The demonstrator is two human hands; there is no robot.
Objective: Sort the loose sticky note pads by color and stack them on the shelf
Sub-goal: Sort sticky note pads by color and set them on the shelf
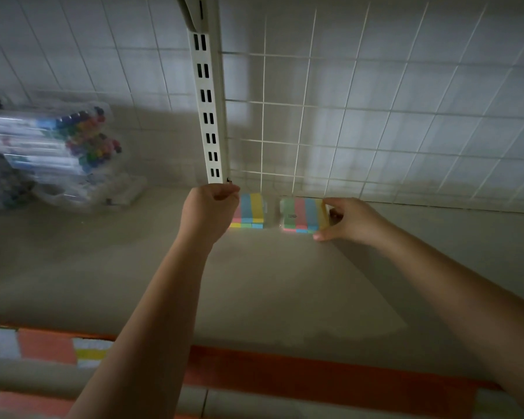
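While the right hand (350,220) pinches the right end of one multicoloured pack of sticky note pads (303,214), thumb low at its front corner and fingers (333,204) curled over its far edge, the left hand (211,211) sits curled against the left end of a second, similar pack (250,211). Its knuckles face the camera and hide the fingertips, so I cannot tell whether it truly grips that pack or only rests against it.

Both packs lie flat at the back of the shelf (270,282), close to the tiled wall (406,86) and the wire grid (285,116), side by side with a small gap between them. Each shows stripes of green, pink, blue and yellow, and their long axes run left to right, in line with each other.

Each hand is therefore at the outer end of its own pack, so the packs lie inward from the fingers, between the two hands. Closing that gap would probably mean pushing them toward each other along that shared axis.

Further left, a blurred heap of clear pen cases (58,152) leans on the shelf, just left of the slotted upright (206,101).
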